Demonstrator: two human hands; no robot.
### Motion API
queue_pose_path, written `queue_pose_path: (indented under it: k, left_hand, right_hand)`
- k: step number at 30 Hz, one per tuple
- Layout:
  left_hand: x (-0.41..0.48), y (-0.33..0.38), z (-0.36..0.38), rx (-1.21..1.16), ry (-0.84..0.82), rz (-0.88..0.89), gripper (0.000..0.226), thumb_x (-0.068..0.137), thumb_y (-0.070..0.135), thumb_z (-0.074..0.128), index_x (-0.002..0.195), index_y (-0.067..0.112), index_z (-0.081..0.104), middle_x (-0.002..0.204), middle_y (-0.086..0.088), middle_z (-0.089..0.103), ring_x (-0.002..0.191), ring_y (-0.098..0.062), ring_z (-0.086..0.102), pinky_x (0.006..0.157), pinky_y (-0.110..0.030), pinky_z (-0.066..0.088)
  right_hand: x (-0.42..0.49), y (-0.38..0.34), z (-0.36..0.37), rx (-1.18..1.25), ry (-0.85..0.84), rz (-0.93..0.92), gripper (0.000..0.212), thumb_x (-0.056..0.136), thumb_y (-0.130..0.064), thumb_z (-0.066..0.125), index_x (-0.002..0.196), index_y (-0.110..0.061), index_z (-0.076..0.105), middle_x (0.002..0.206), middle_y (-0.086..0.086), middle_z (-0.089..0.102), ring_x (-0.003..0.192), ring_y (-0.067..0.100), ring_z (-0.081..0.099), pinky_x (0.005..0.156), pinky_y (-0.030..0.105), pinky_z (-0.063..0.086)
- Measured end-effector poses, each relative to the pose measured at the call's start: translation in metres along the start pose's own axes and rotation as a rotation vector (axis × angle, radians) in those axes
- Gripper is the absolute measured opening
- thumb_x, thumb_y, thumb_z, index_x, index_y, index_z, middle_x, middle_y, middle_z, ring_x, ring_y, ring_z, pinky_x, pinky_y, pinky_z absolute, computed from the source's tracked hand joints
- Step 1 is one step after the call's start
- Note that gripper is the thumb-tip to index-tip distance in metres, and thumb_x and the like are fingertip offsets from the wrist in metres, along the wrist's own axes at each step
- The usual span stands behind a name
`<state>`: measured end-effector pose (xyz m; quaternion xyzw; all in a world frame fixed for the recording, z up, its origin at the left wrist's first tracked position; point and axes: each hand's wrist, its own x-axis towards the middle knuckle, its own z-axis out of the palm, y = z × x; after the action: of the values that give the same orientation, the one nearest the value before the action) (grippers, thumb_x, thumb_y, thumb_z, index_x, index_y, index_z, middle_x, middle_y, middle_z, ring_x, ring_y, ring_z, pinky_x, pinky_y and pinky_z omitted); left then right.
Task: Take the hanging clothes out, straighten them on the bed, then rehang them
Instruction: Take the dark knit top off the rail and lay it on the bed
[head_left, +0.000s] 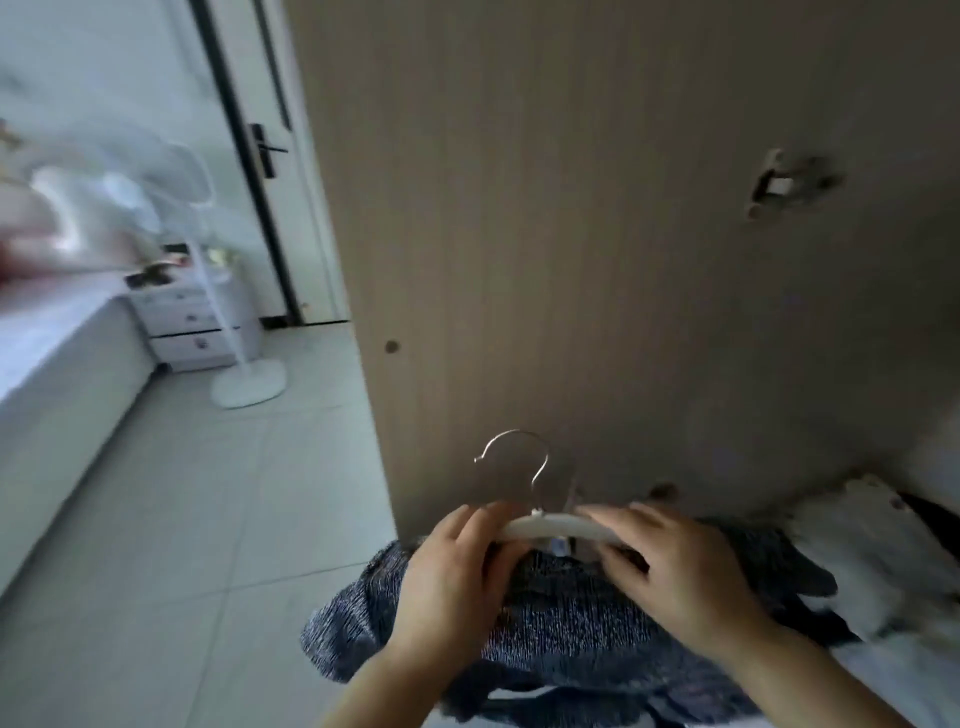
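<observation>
A white, curved plastic hanger (558, 526) with a thin silver metal hook (517, 465) was held by both hands directly in front of the tall beige wooden wardrobe panel (597, 234). The left hand (457, 577) was closed around the left arm of the hanger, with the thumb underneath. The right hand (680, 571) lay over the right arm with the fingers curled on it, though how firmly it was closed could not be told because of blur. On the hanger a dark blue, crinkled knitted garment (561, 623) was draped — it hung below the hands and bunched toward the lower edge of the panel.

The garment was judged to be soft, light and loose, so it would sag and could slide off the smooth plastic arms if the hanger were tilted. The hanger itself was judged stiff and light. A hold at both shoulders of the hanger, as seen here, was thought to be the safe one — the hook was left free for the rail.

To the right of the panel a white fluffy garment (857, 561) was seen, and to the left of it a white standing fan (228, 291) on the pale tiled floor (208, 519).
</observation>
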<state>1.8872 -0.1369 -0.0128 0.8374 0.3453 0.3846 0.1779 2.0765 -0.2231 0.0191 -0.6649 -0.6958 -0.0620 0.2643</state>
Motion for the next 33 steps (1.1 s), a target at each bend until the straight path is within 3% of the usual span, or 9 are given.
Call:
queue_pose_path:
  k: [3,9,14,20,22,25,33]
  left_hand:
    - [-0.03,-0.023,-0.04,0.152,0.101,-0.093,0.037,0.078,0.033,0.063,0.115,0.028,0.058,0.088,0.009,0.068,0.075,-0.01,0.062,0.065,-0.019,0.048]
    - [-0.093,-0.062,-0.128,0.358,0.347,-0.262,0.034,0.085,0.032,0.049,0.118,0.027,0.054,0.083,0.006,0.065,0.073,-0.014,0.058,0.071,-0.024,0.04]
    - [-0.139,-0.097,-0.216,0.534,0.515,-0.439,0.033,0.082,0.03,0.056,0.112,0.019,0.066,0.083,0.007,0.066,0.075,-0.012,0.06,0.072,-0.023,0.046]
    - [-0.193,-0.154,-0.324,0.638,0.704,-0.594,0.033,0.075,0.021,0.065,0.108,0.022,0.069,0.087,0.01,0.069,0.081,-0.005,0.057,0.075,-0.024,0.044]
    - [-0.209,-0.176,-0.361,0.683,0.748,-0.619,0.034,0.075,0.018,0.068,0.108,0.022,0.069,0.086,0.009,0.069,0.078,-0.007,0.061,0.074,-0.027,0.047]
    - [-0.233,-0.207,-0.412,0.718,0.783,-0.649,0.038,0.075,0.01,0.074,0.111,0.02,0.068,0.088,0.007,0.069,0.076,-0.012,0.064,0.07,-0.034,0.053]
    - [-0.267,-0.291,-0.52,0.776,0.841,-0.711,0.042,0.078,0.008,0.072,0.117,0.02,0.065,0.09,0.005,0.068,0.071,-0.012,0.062,0.065,-0.031,0.055]
  right_hand:
    - [0.026,-0.036,0.016,0.093,-0.004,-0.12,0.047,0.059,-0.01,0.087,0.102,-0.018,0.072,0.069,-0.01,0.065,0.054,-0.007,0.037,0.044,0.009,0.033]
    - [0.064,-0.138,0.062,0.281,-0.092,-0.312,0.04,0.065,-0.011,0.084,0.101,-0.021,0.071,0.074,-0.01,0.066,0.062,0.009,0.061,0.05,0.017,0.045]
    - [0.101,-0.239,0.109,0.409,-0.196,-0.499,0.035,0.078,-0.021,0.073,0.111,-0.027,0.066,0.083,-0.011,0.066,0.074,0.011,0.062,0.06,0.029,0.053]
    - [0.142,-0.373,0.174,0.474,-0.332,-0.789,0.049,0.087,-0.045,0.054,0.132,-0.028,0.05,0.089,-0.018,0.059,0.077,0.002,0.055,0.064,0.011,0.042]
    - [0.157,-0.418,0.194,0.459,-0.383,-0.886,0.063,0.082,-0.039,0.066,0.138,-0.028,0.041,0.092,-0.013,0.061,0.079,0.006,0.058,0.066,0.016,0.046]
    - [0.177,-0.483,0.226,0.449,-0.339,-1.01,0.081,0.066,-0.02,0.084,0.137,-0.019,0.044,0.09,-0.005,0.064,0.075,0.013,0.063,0.062,0.026,0.054]
    - [0.24,-0.626,0.3,0.637,-0.296,-1.155,0.067,0.073,-0.01,0.078,0.133,-0.016,0.05,0.088,0.002,0.067,0.072,0.02,0.064,0.062,0.027,0.049]
